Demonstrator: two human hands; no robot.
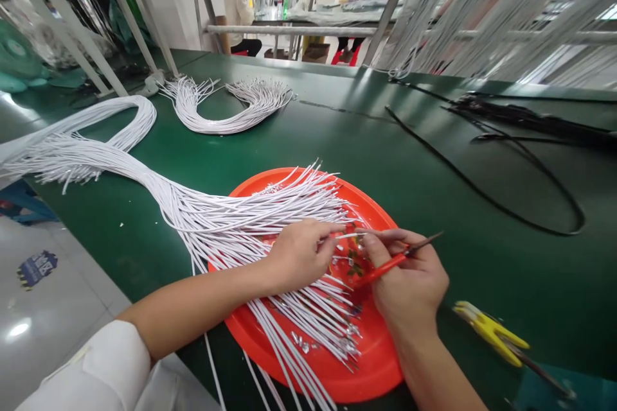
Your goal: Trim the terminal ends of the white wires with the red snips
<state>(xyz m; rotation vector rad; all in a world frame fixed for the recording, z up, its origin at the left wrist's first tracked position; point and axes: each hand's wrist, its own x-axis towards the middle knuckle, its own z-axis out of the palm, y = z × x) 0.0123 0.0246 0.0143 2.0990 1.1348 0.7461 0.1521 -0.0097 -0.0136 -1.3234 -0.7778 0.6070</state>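
Note:
Over a round red tray (380, 372), my left hand (301, 253) pinches a white wire (348, 236) near its end. My right hand (409, 273) is closed, with thumb and forefinger at the tip of that wire. A red-handled tool (385, 268) with a dark pointed end lies across the right palm, gripped by the fingers; its exact kind is hard to make out. A large bundle of white wires (216, 215) spreads across the tray, some above and some below my left hand. Small shiny bits (301, 341) lie in the tray.
More white wire bundles (226, 122) lie curved on the green table (308, 141). Yellow-handled cutters (491, 331) rest at the right. Black cables (506, 199) loop farther back. White strands (457, 13) hang from a metal frame. Two people sit beyond it.

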